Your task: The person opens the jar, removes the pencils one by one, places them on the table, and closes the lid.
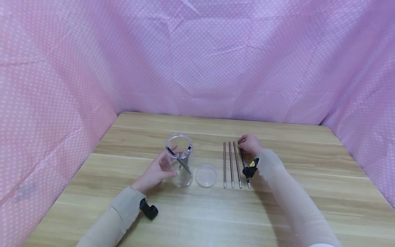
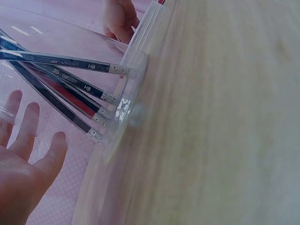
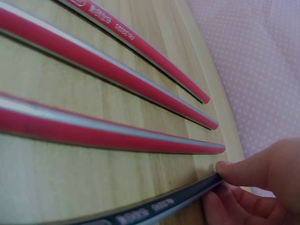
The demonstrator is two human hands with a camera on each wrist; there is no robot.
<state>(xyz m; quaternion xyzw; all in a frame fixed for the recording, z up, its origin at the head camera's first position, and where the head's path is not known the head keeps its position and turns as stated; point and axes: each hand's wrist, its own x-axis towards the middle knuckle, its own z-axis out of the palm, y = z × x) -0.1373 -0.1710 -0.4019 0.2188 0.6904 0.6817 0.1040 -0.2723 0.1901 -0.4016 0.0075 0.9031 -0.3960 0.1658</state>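
Observation:
A clear plastic jar (image 1: 185,179) stands upright, with several dark pencils and a red one (image 2: 77,101) leaning inside, eraser ends down. My left hand (image 1: 154,174) is at the jar's left side, fingers spread and only slightly bent around it in the left wrist view. On the right, my right hand (image 1: 250,144) pinches the far end of a black pencil (image 1: 242,159) between thumb and fingers. That pencil lies along the table, eraser end toward me. Left of it lie three red pencils (image 1: 231,164), side by side.
A round clear lid (image 1: 206,176) lies flat between the jar and the red pencils. The wooden table (image 1: 197,219) ends at a pink dotted curtain (image 1: 210,68) behind and on both sides.

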